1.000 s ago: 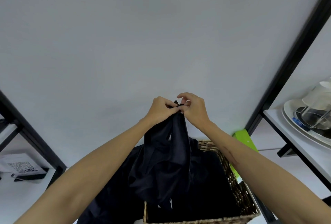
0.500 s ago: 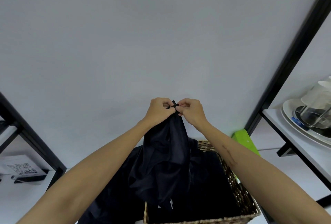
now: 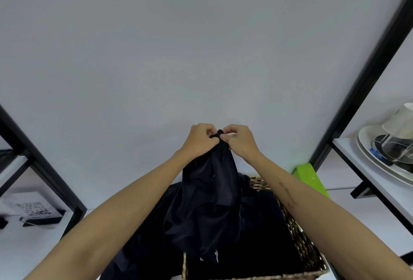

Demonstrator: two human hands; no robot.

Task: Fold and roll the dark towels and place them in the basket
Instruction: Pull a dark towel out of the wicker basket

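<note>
Item: dark towel (image 3: 210,201), hanging bunched above the wicker basket (image 3: 299,241), its top edge pinched between closed left hand (image 3: 199,140) and closed right hand (image 3: 240,140), seemingly held up to find corners for folding.

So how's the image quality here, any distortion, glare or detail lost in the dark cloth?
Head view: wide-angle bending splays the black shelf posts outward; lighting is soft and even, with no glare; the dark towel held up by the left hand and right hand shows few folds; basket interior reads nearly black.
</note>
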